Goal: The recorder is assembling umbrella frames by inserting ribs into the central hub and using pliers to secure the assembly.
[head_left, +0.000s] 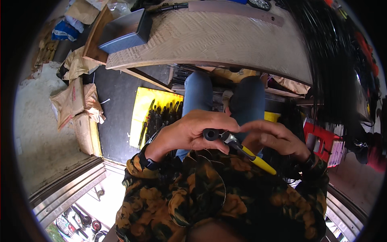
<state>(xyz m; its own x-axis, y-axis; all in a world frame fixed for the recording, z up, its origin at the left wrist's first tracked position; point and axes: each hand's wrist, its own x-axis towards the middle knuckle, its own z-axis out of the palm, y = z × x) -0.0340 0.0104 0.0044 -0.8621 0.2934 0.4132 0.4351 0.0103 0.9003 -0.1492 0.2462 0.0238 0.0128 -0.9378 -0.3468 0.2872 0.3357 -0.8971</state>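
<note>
My left hand (197, 128) is closed around a black rod or tube, its round hollow end (211, 134) pointing up between thumb and fingers. Just right of that end is the metal head of a pair of pliers (258, 162), whose yellow and black handle slants down to the right. Curled at the pliers, my right hand (280, 138) has its fingertips close to the left hand's; its palm side is partly hidden. A thin strand of wire shows by the pliers' head. Both hands are above my lap, in front of my patterned shirt.
Ahead stands a worktable (209, 36) with a grey-blue bin (125, 32) and a long flat metal bar (238, 11). Black rods lie on a yellow sheet (141, 109) at left. Long black strands (330, 60) hang at right, above a red plastic stool (322, 139). Torn cartons (72, 101) lie far left.
</note>
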